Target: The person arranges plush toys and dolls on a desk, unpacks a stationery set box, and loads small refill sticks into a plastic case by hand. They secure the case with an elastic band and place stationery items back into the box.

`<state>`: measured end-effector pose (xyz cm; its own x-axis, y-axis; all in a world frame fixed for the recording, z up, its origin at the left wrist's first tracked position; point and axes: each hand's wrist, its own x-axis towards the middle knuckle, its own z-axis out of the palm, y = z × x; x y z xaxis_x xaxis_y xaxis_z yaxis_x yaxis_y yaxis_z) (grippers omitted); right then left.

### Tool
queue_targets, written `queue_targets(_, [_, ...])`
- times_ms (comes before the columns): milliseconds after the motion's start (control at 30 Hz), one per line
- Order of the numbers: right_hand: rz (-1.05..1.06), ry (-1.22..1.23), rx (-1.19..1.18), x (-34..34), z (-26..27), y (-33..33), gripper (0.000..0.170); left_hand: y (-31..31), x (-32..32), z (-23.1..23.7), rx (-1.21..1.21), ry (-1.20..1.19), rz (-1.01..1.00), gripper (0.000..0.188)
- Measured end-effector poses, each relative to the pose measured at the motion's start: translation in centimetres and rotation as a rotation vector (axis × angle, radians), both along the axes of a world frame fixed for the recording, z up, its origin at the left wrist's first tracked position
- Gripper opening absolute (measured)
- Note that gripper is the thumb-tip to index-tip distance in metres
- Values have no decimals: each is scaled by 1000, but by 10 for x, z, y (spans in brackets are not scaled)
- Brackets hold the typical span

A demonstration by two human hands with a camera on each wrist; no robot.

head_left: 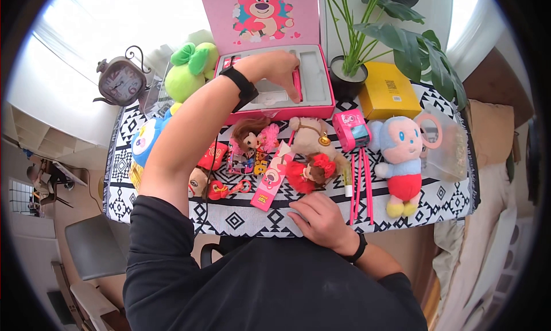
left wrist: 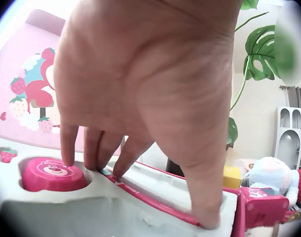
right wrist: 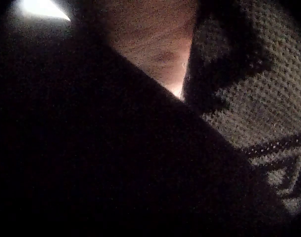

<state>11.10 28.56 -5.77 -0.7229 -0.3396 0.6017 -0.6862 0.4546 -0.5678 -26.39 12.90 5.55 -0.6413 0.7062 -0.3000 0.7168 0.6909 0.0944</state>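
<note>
My left hand (head_left: 279, 71) reaches into the pink gift box (head_left: 287, 114), over its pale moulded tray. Thumb and fingertips span a slim pink pen-like stick (left wrist: 150, 200) lengthwise, pinching it near its two ends at a tray slot. Beside the fingers sits a round pink case (left wrist: 51, 175) with a bear face, in its own recess. At the table's front edge my right hand (head_left: 322, 221) rests on the patterned cloth, its fingers loosely bent and holding nothing. The right wrist view is mostly dark, with a patch of skin and the cloth (right wrist: 259, 98) showing.
In front of the box lie dolls (head_left: 313, 173), a pink bear-print packet (head_left: 272, 179), a pink sharpener-like box (head_left: 352, 130) and several pink pencils (head_left: 368, 187). A blue plush (head_left: 402, 153) lies right; a potted plant (head_left: 347, 84) and yellow box (head_left: 390, 90) stand behind. A clock (head_left: 120, 81) stands left.
</note>
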Motion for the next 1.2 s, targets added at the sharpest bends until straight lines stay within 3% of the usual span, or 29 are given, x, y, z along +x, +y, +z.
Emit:
queue_targets(100, [-2,11,9,0,4,0,29,-2,-1,-9,87,50,-28,100])
queue_targets(200, [-11,-1,9,1,3,1,29,6,-2,-8,12,39,18,117])
queue_targets(500, [-49,-44,15,1,-4,1,29,14,14,3,-109,213,-132,97])
queue_targets(600, [-63,-47,25,0,-4,0,28,3,5,3,62,125,-4,95])
queue_targets(700, [-67,-58,24,2,-7,0,28,-1,-7,-5,216,110,-7,100])
queue_targets(767, [-71,-51,30,2,-6,1,28,1,0,-6,4,166,-82,111])
queue_targets(933, [-44,-2,30,8,2,3,29,2,-15,-6,49,76,-23,129])
queue_targets(1033, [4,11,30,17,25,11,31,6,-13,1,31,54,-3,138])
queue_targets(1133, [-14,72,71,16,61,23,29,13,-23,-6,4,73,-30,142])
queue_targets(1200, [-87,116,95,3,87,29,36,15,-30,-9,-10,70,-42,143])
